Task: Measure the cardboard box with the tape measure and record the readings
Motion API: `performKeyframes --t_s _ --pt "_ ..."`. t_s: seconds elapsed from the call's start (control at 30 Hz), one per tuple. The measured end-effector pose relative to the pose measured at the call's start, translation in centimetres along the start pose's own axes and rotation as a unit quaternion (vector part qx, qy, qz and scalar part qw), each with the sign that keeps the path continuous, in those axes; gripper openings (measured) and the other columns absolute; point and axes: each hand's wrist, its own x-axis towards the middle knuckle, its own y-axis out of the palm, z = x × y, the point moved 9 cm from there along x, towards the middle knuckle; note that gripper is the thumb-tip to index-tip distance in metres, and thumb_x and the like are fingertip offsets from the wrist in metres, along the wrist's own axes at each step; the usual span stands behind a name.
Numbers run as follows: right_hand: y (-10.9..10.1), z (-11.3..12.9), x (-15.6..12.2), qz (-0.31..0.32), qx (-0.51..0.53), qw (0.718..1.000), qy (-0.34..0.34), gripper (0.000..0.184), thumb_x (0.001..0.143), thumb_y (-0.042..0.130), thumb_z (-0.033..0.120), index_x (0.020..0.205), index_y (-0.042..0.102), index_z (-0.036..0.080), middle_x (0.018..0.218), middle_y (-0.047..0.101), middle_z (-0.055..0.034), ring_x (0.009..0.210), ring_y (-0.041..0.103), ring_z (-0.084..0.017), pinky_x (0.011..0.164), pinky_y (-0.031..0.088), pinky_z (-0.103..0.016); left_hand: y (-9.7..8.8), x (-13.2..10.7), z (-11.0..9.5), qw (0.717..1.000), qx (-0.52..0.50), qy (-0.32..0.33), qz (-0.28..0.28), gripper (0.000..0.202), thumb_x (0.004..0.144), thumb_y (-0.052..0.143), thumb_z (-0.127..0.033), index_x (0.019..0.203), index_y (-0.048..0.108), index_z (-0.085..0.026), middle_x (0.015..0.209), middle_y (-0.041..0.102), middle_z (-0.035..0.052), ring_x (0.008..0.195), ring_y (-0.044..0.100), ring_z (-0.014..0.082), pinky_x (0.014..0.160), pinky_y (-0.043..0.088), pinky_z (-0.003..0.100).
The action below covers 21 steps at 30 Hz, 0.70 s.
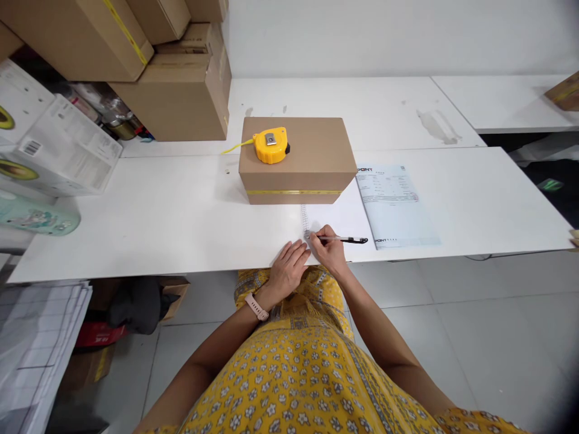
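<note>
My right hand (329, 248) is closed around a pen (346, 239), whose tip rests near the left margin of a white sheet of paper (341, 220) at the table's front edge. My left hand (289, 267) lies flat with fingers stretched out, pressing on the table beside that sheet. A watch sits on my left wrist. Just behind the sheet stands a closed cardboard box (298, 160) with a yellow tape band. A yellow tape measure (270, 145) rests on top of it, its tape pulled out a little to the left.
A pale blue printed form (393, 205) lies right of the white sheet on the white table (172, 211). Large cardboard boxes (181, 90) are stacked at the back left, with white printed cartons (58, 144) at the left. More tables stand behind.
</note>
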Motion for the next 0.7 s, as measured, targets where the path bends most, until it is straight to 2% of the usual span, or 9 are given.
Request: performKeyframes --t_s 0.33,0.7 --pt "0.06 -0.43 -0.09 -0.001 0.019 1.0 0.009 0.027 0.082 0.064 0.04 0.069 0.047 0.024 0.058 0.043 0.0061 0.056 0.039 -0.011 0.054 0.034 -0.026 -0.2 0.01 -0.09 1.0 0.002 0.006 -0.009 0.033 0.101 0.051 -0.019 0.131 0.062 -0.011 0.137 0.066 0.0171 0.139 0.054 0.0285 0.118 0.044 0.053" --pt "-0.2 -0.4 -0.12 -0.014 0.013 1.0 0.014 0.028 0.082 0.064 0.042 0.069 0.047 0.025 0.056 0.044 0.006 0.055 0.04 -0.012 0.053 0.034 -0.026 -0.11 0.02 -0.02 1.0 0.0 0.001 -0.001 0.034 0.101 0.051 -0.02 0.133 0.062 -0.013 0.138 0.065 0.0161 0.139 0.054 0.0284 0.118 0.044 0.053"
